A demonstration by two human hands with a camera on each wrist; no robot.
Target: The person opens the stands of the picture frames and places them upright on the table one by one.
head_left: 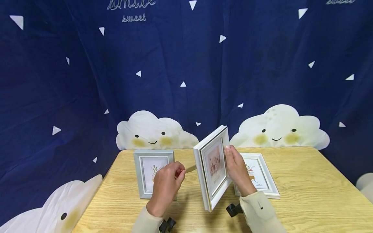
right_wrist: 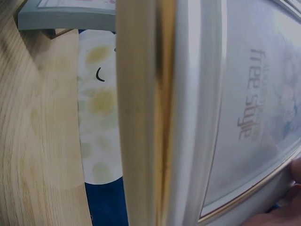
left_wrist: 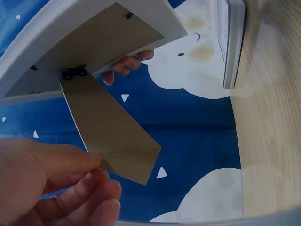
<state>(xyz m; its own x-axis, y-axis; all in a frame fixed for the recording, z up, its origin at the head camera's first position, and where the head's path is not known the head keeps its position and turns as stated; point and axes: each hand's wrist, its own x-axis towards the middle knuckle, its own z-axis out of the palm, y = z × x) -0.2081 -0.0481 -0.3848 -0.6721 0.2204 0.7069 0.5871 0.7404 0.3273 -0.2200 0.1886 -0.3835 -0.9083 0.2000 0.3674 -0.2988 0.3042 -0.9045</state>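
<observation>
A white picture frame (head_left: 214,168) with a gold inner line is held up off the table, tilted, by my right hand (head_left: 237,168), which grips its right edge. In the left wrist view the frame's brown back (left_wrist: 101,42) shows, with a stand leg (left_wrist: 110,127) swung out from a black hinge (left_wrist: 74,72). My left hand (head_left: 167,186) pinches the edge of that leg between thumb and finger. Printed lettering (right_wrist: 251,94) on the picture shows in the right wrist view, where only part of the right hand (right_wrist: 282,212) is visible.
A grey-blue picture frame (head_left: 140,181) stands on the wooden table (head_left: 306,181) behind my left hand. Another white picture frame (head_left: 272,184) leans back behind my right hand. A dark blue curtain (head_left: 163,97) with clouds and triangles hangs behind the table.
</observation>
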